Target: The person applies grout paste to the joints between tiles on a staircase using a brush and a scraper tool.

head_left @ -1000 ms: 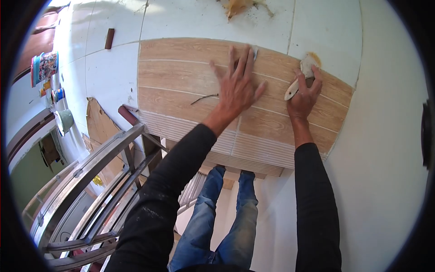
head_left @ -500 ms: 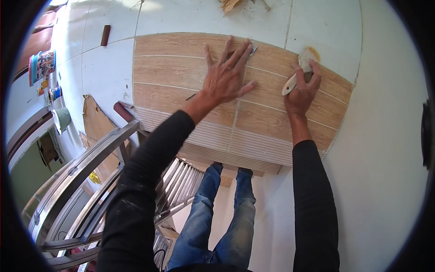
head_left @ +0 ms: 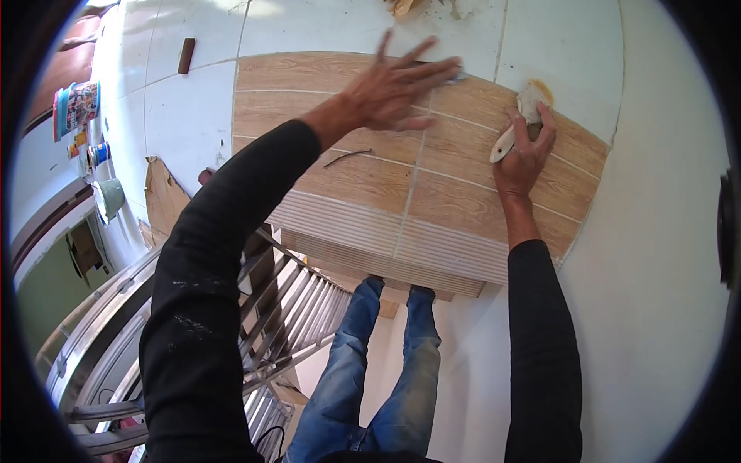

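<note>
Wood-look tiles with pale joint lines cover the top step, and its front edge is ribbed. My left hand is over their far edge with fingers spread, holding nothing. A small greyish item shows partly beside its fingertips. My right hand is closed round a brush with a pale handle, at the right part of the tiles. Bristles point away from me near the white floor tiles. A thin dark bent strip lies on the wood-look tiles below my left hand.
Metal railing curves along the lower left. A white wall rises at the right. Torn cardboard, a brown block, a green bucket and a patterned bucket are at the left. Brown scraps lie at the top.
My left hand has moved away from me and slightly right, uncovering more of the dark strip. My right hand keeps the brush in nearly the same place on the tiles.
</note>
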Demonstrator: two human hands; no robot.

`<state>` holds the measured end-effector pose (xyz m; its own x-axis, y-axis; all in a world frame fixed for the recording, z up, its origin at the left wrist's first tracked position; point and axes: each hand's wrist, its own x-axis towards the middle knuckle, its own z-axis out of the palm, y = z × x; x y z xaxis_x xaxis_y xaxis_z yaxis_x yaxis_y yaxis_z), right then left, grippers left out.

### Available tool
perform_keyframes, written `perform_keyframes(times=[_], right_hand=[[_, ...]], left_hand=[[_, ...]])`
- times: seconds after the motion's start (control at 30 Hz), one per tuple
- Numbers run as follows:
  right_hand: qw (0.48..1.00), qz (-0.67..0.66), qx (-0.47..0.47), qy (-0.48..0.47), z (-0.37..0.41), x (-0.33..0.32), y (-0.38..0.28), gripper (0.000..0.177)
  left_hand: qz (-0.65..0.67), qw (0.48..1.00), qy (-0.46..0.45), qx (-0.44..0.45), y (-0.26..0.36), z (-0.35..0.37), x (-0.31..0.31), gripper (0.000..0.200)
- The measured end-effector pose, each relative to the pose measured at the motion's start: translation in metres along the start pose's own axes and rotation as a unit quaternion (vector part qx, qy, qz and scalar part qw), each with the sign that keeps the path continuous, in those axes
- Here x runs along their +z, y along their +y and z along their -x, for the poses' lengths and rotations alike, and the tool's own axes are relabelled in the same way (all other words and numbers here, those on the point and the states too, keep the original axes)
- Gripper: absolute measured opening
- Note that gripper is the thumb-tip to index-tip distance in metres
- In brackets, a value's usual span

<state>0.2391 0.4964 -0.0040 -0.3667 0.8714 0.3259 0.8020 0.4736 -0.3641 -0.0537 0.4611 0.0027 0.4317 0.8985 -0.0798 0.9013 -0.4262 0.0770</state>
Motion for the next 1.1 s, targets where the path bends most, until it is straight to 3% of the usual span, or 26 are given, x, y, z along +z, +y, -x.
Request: perform_keyframes(times=[0.07, 0.13, 0.27, 0.3, 0.43, 0.53, 0.6, 0.67, 0.7, 0.77, 0.97, 1.1], right_hand=[[1.0, -0.002, 0.014, 0.002, 0.001, 0.001, -0.001, 0.022], [1.0, 0.004, 0.015, 0.007, 0.0, 0.001, 0.001, 0.022], [1.0, -0.001, 0.009, 0.003, 0.002, 0.001, 0.0, 0.022], [1.0, 0.001, 0.004, 0.004, -0.001, 0.001, 0.0, 0.022], [1.0, 0.002, 0.013, 0.0, 0.002, 0.0, -0.001, 0.022], [1.0, 0.0, 0.017, 0.0, 0.001, 0.001, -0.002, 0.023], [1.0, 0.003, 0.002, 0.003, 0.002, 0.001, -0.001, 0.023], [1.0, 0.014, -0.001, 0.008, 0.002, 0.001, -0.002, 0.023], [1.0, 0.013, 0.0, 0.007, 0.002, 0.001, -0.002, 0.023], [1.0, 0.015, 0.0, 0.008, 0.002, 0.001, -0.002, 0.023], [1.0, 0.008, 0.001, 0.014, 0.001, 0.001, -0.005, 0.023], [1.0, -0.004, -0.002, 0.016, -0.003, 0.0, -0.007, 0.023]], left_hand=[[0.02, 1.0, 0.009, -0.018, -0.006, 0.039, 0.006, 0.091], [0.036, 0.994, 0.005, -0.104, -0.003, 0.058, -0.001, 0.094], [0.013, 0.991, 0.018, -0.134, 0.031, -0.012, -0.002, 0.101], [0.081, 0.982, 0.068, -0.154, 0.043, -0.019, 0.005, 0.101], [0.111, 0.956, 0.03, -0.27, 0.108, 0.062, 0.006, 0.102], [0.125, 0.938, 0.041, -0.319, 0.119, 0.081, 0.0, 0.104], [0.095, 0.931, 0.025, -0.351, 0.084, 0.065, 0.012, 0.105], [0.097, 0.888, 0.054, -0.446, 0.065, 0.057, 0.02, 0.107], [0.096, 0.888, 0.053, -0.446, 0.083, 0.056, 0.017, 0.107], [0.152, 0.927, 0.023, -0.342, 0.13, 0.047, 0.01, 0.107], [0.101, 0.924, 0.024, -0.367, 0.089, 0.03, 0.004, 0.108], [0.129, 0.938, 0.052, -0.318, 0.111, 0.023, 0.0, 0.108]])
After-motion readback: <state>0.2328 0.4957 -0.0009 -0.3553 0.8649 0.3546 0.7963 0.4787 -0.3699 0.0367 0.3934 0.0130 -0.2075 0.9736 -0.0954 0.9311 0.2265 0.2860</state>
